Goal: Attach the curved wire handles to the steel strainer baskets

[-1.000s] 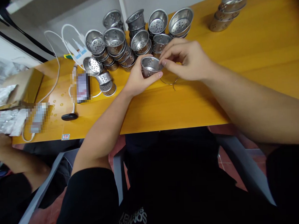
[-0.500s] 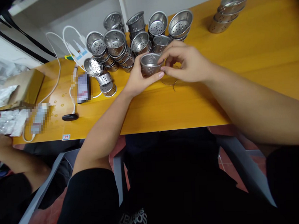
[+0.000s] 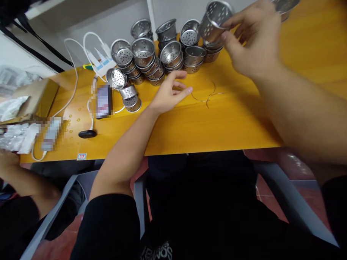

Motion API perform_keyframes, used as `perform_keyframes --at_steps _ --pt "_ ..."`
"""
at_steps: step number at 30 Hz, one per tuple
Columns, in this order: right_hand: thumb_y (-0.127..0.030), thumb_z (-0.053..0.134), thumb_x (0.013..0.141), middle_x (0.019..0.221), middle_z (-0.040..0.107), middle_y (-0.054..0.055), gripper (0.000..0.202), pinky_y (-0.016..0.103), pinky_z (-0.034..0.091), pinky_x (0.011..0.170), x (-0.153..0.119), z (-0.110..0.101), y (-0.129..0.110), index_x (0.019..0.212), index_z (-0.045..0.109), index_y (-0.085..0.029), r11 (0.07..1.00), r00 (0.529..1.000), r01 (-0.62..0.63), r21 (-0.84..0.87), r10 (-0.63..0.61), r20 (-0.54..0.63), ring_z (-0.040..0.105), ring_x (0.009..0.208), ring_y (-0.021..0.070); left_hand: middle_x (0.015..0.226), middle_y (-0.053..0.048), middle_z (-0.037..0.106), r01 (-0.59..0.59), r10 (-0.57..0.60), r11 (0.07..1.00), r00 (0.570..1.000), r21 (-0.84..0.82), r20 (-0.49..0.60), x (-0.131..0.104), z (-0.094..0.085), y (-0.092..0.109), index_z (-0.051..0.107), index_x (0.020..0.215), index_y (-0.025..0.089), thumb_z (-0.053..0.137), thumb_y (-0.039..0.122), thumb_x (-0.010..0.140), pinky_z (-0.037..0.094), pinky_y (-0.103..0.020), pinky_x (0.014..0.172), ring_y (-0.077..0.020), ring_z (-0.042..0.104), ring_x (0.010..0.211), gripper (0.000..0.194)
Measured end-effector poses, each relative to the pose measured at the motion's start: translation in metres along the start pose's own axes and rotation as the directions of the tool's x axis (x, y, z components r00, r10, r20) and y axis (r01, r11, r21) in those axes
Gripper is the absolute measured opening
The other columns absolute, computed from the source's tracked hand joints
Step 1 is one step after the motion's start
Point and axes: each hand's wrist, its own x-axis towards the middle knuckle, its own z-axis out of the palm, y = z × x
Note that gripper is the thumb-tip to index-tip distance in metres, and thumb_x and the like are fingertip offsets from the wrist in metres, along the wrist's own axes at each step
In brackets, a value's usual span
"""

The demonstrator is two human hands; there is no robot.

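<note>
My right hand [image 3: 252, 40] is raised at the upper right, thumb and fingers pinching the rim of a perforated metal cup [image 3: 212, 28]. This cup is tilted and slightly blurred, in front of a stack of similar cups [image 3: 212, 56] that it partly hides. My left hand [image 3: 170, 93] hovers over the table, holding nothing, with its fingers apart. Thin curved wires [image 3: 208, 100] lie on the table just right of its fingertips. Closest behind the left hand is another cup stack [image 3: 171, 54].
More perforated cup stacks [image 3: 143, 53] line the back of the yellow table [image 3: 190, 133]. At the left are a white power strip [image 3: 104, 64], a phone [image 3: 103, 102], a black oval object [image 3: 87, 133] and a cardboard box [image 3: 37, 98]. Another person's arm [image 3: 27, 180] is at far left.
My right hand has moved up and to the right, and now carries a cup. My left hand has let go of the cup it held and opened. More of the wires shows.
</note>
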Motion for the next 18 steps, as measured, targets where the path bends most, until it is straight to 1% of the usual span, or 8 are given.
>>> perform_keyframes --at_steps 2,3,6,8,9,12,15,18 --pt "-0.012 0.077 0.090 0.111 0.073 0.012 0.030 0.043 0.057 0.092 0.011 -0.002 0.001 0.118 0.087 -0.019 0.994 0.998 -0.036 -0.103 0.040 0.042 0.066 0.086 0.0207 0.151 -0.011 0.056 -0.006 0.006 1.000 1.000 -0.004 -0.008 0.000 0.000 0.002 0.051 0.137 0.025 0.068 0.030 0.100 0.065 -0.029 0.096 -0.0140 0.072 0.118 0.041" --pt "-0.014 0.078 0.092 0.112 0.073 0.014 0.029 0.045 0.057 0.094 0.017 -0.002 0.000 0.120 0.087 -0.018 0.988 0.995 -0.049 -0.147 0.061 0.078 0.067 0.088 0.0219 0.151 -0.011 0.057 -0.003 0.003 1.000 1.000 -0.002 -0.010 -0.001 0.000 0.003 0.051 0.135 0.025 0.068 0.029 0.099 0.065 -0.028 0.095 -0.0135 0.071 0.117 0.040" --pt "-0.020 0.079 0.098 0.122 0.073 0.017 0.030 0.051 0.054 0.104 0.034 0.004 -0.007 0.128 0.085 -0.017 0.962 0.972 -0.080 -0.263 0.133 0.192 0.070 0.112 0.0309 0.148 -0.010 0.059 0.023 -0.023 1.000 1.000 0.006 -0.008 -0.001 -0.001 0.006 0.054 0.132 0.023 0.070 0.026 0.096 0.064 -0.026 0.094 -0.0121 0.071 0.114 0.039" --pt "-0.031 0.078 0.103 0.129 0.072 0.018 0.033 0.055 0.051 0.112 0.044 0.013 -0.012 0.132 0.083 -0.016 0.939 0.951 -0.088 -0.332 0.179 0.253 0.066 0.129 0.0363 0.147 -0.010 0.060 0.034 -0.034 0.999 0.999 0.006 -0.004 -0.001 -0.001 0.008 0.055 0.131 0.022 0.070 0.024 0.095 0.064 -0.025 0.094 -0.0118 0.071 0.114 0.039" --pt "-0.037 0.078 0.105 0.131 0.071 0.019 0.036 0.057 0.049 0.115 0.049 0.018 -0.014 0.133 0.083 -0.016 0.928 0.938 -0.082 -0.364 0.194 0.286 0.064 0.133 0.0379 0.146 -0.010 0.061 0.035 -0.035 0.999 0.999 0.006 -0.005 -0.001 -0.001 0.009 0.055 0.130 0.021 0.070 0.023 0.095 0.064 -0.024 0.093 -0.0118 0.071 0.113 0.038" --pt "-0.050 0.073 0.108 0.136 0.068 0.022 0.046 0.061 0.046 0.118 0.057 0.032 -0.017 0.136 0.082 -0.014 0.897 0.904 -0.033 -0.440 0.214 0.369 0.059 0.138 0.0421 0.145 -0.010 0.062 0.031 -0.031 0.999 1.000 0.008 -0.007 -0.002 -0.002 0.010 0.056 0.129 0.020 0.069 0.021 0.095 0.063 -0.024 0.092 -0.0123 0.071 0.114 0.037" --pt "-0.048 0.070 0.109 0.138 0.066 0.024 0.047 0.063 0.045 0.117 0.056 0.040 -0.017 0.137 0.081 -0.012 0.874 0.884 0.000 -0.486 0.228 0.409 0.055 0.140 0.0450 0.142 -0.010 0.063 0.023 -0.023 1.000 1.000 0.007 0.002 -0.002 -0.002 0.009 0.057 0.129 0.019 0.071 0.021 0.094 0.063 -0.025 0.095 -0.0129 0.071 0.115 0.038" --pt "-0.049 0.068 0.110 0.140 0.064 0.024 0.048 0.063 0.044 0.117 0.051 0.041 -0.018 0.138 0.080 -0.012 0.865 0.883 0.005 -0.502 0.232 0.409 0.054 0.141 0.0459 0.140 -0.008 0.065 0.016 -0.016 1.000 1.000 0.003 0.010 -0.003 -0.002 0.009 0.059 0.127 0.020 0.072 0.022 0.093 0.063 -0.026 0.097 -0.0129 0.071 0.114 0.037"
